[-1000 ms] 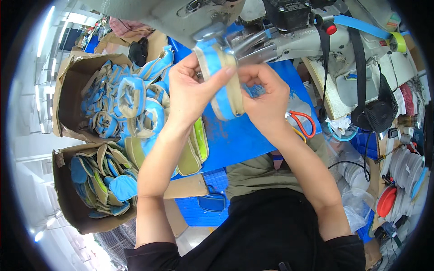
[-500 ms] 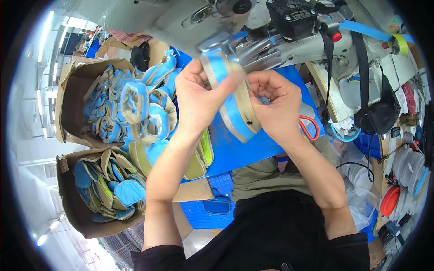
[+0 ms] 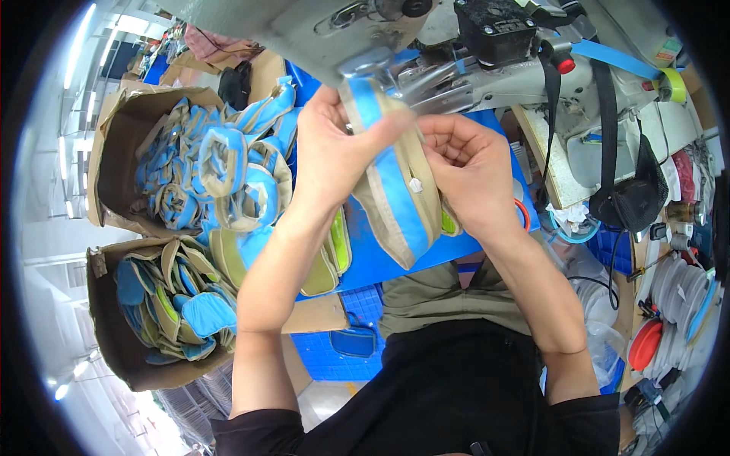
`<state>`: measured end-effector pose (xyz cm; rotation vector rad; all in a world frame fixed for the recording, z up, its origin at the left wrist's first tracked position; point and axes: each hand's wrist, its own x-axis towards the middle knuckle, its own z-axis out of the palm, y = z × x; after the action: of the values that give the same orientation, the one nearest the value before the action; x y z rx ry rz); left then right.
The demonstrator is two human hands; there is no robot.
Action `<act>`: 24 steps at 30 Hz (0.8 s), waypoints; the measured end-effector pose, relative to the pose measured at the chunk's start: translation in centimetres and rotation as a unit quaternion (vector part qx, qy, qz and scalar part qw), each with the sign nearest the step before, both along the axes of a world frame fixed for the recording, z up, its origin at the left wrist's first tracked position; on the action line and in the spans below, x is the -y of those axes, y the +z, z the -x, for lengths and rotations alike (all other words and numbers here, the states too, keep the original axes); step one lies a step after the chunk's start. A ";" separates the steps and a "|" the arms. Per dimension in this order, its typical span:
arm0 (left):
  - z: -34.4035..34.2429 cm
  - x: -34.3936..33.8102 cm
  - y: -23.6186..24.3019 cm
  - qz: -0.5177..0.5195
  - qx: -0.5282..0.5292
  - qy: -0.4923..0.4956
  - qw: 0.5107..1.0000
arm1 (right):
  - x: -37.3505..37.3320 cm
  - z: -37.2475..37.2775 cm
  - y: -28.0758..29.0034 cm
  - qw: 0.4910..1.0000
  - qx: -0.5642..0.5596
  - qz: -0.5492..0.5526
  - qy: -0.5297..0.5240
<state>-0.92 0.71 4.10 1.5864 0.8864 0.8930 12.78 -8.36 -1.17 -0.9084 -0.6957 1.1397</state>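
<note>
Under the sewing machine head (image 3: 372,64), a blue-and-khaki fabric band (image 3: 399,201) hangs in a curve between my hands. My left hand (image 3: 331,152) grips its upper part, thumb laid across the front and fingers behind. Opposite it, my right hand (image 3: 477,171) pinches the band's right edge with thumb and curled fingers. A small white spot shows on the khaki side, and a bit of lime green peeks out beside my right wrist. The needle area is blurred and partly covered by the band.
At left, one cardboard box (image 3: 114,163) holds several blue-and-khaki loops, some spilling onto the blue tabletop (image 3: 365,270). A second box (image 3: 106,319) below it holds flat blue, khaki and lime pieces. A red scissors handle (image 3: 523,215) lies right of my right wrist.
The band's lower part has dropped and swung toward me, showing the white spot and lime-green bit. Both hands keep their grip, my right hand slightly shifted. The view has moved a little.
</note>
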 end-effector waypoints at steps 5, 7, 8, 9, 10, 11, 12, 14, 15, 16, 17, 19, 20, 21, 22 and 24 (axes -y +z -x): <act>-0.4 -0.8 0.2 -0.004 -0.010 0.002 1.000 | 0.6 -0.4 0.1 1.000 -0.002 -0.009 0.016; -0.4 -0.7 -0.1 -0.013 -0.020 0.010 1.000 | 1.0 -0.5 0.1 1.000 -0.011 -0.011 0.027; -0.3 -0.4 0.1 -0.009 -0.023 0.010 1.000 | 1.3 -0.6 0.2 0.999 -0.016 -0.012 0.032; -0.3 -0.1 0.2 -0.004 -0.027 0.007 1.000 | 1.6 -0.7 0.2 0.999 -0.011 -0.010 0.038; -0.2 0.1 0.2 0.000 -0.032 0.005 0.999 | 2.1 -0.8 0.4 0.999 -0.006 -0.008 0.044; 0.0 0.5 0.1 0.039 0.006 -0.002 0.999 | 2.5 -0.9 0.5 0.999 -0.001 -0.006 0.050; 0.4 1.0 0.1 0.075 0.042 -0.008 0.996 | 3.0 -1.1 0.5 0.999 0.014 0.001 0.053; 1.1 2.2 0.0 0.150 0.087 -0.022 0.985 | 4.1 -1.3 0.4 0.997 0.045 0.015 0.056; 1.5 3.2 0.0 0.187 0.096 -0.029 0.977 | 4.5 -1.2 0.2 0.998 0.044 0.007 0.054; 1.9 4.0 0.0 0.224 0.105 -0.036 0.968 | 4.9 -1.1 0.0 0.998 0.043 -0.001 0.052; 2.1 4.5 0.0 0.247 0.098 -0.044 0.963 | 5.2 -1.0 -0.3 0.998 0.042 -0.009 0.050; 2.0 5.4 0.5 0.275 0.109 -0.052 0.954 | 5.5 -1.0 -0.6 0.996 0.071 -0.024 0.043; 1.9 5.7 0.7 0.290 0.115 -0.056 0.949 | 5.7 -1.0 -0.7 0.995 0.086 -0.031 0.040; 1.8 6.0 0.8 0.294 0.114 -0.052 0.948 | 5.8 -1.0 -0.7 0.994 0.094 -0.034 0.034; 1.7 6.2 0.8 0.298 0.112 -0.047 0.947 | 5.8 -1.0 -0.7 0.994 0.102 -0.037 0.029; 1.3 6.4 0.8 0.300 0.108 -0.043 0.947 | 6.1 -0.8 -0.6 0.993 0.111 -0.039 0.015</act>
<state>-2.26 -5.68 4.85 0.9718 0.8249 0.6356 13.58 -14.42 -1.76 -0.9691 -0.9317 1.0399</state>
